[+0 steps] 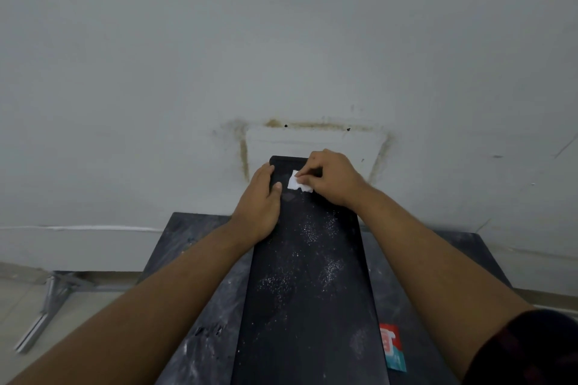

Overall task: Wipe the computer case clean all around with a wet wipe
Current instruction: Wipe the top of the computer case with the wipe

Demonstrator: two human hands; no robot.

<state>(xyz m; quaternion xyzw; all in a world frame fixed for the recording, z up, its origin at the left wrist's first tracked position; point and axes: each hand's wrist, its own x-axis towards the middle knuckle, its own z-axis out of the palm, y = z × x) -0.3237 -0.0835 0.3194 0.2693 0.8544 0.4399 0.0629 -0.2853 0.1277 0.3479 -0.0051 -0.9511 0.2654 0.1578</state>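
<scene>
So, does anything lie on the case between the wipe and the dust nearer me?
Nothing visible does. The wet wipe, pinched by the right hand, has only dusty case top before it; the left hand rests at the left edge.

Computer case point(309, 291) on the bench point(194, 247), far end toward the wall point(281, 40). Wet wipe point(295, 183) on that end under the right hand point(334, 178); left hand point(261, 200) beside it at the left edge. Packet point(392, 347) right of the case.
</scene>
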